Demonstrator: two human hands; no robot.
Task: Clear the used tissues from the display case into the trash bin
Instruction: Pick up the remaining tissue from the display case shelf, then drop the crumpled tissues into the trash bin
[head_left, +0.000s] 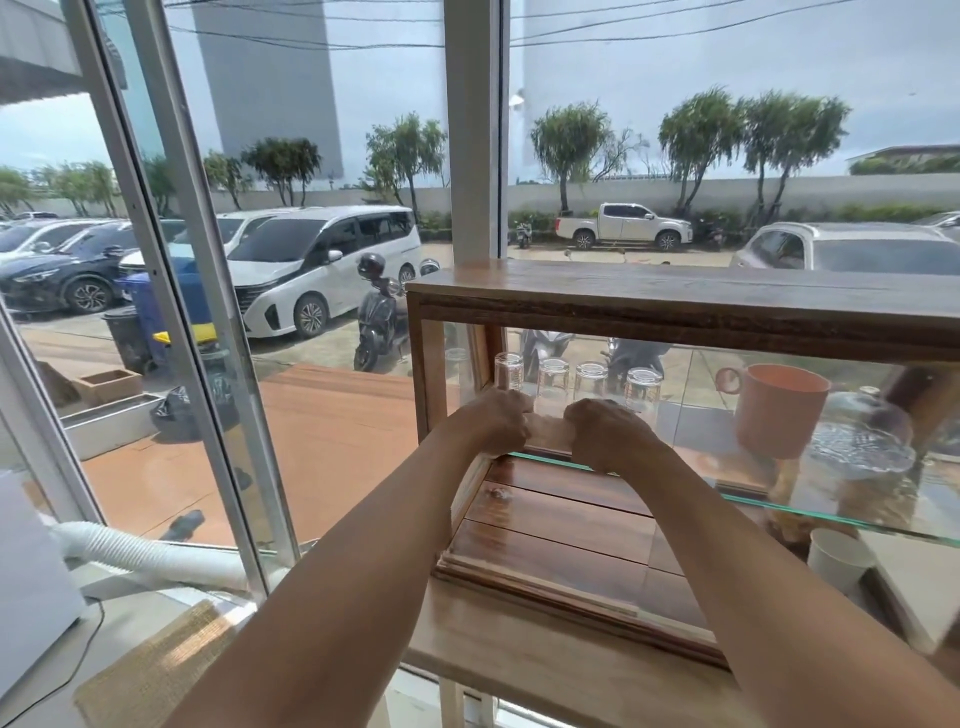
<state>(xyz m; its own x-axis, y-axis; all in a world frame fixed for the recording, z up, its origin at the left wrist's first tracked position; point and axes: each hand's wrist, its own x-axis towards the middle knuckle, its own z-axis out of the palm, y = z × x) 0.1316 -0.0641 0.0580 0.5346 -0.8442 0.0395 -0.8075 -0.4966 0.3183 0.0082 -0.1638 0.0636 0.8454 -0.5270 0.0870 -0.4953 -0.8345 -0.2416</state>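
Note:
The wooden display case stands on a counter, open toward me, with a glass shelf inside. Both my arms reach into its left end. My left hand and my right hand are closed fists at the front edge of the glass shelf, side by side. A pale, crumpled tissue stretches between them, gripped by both hands. A small pale speck lies on the case's wooden floor below; I cannot tell what it is.
Several upturned clear glasses stand just behind my hands. A pink mug and a glass dish sit further right on the shelf, with a white cup below. A burlap mat and white hose lie at the left by the window.

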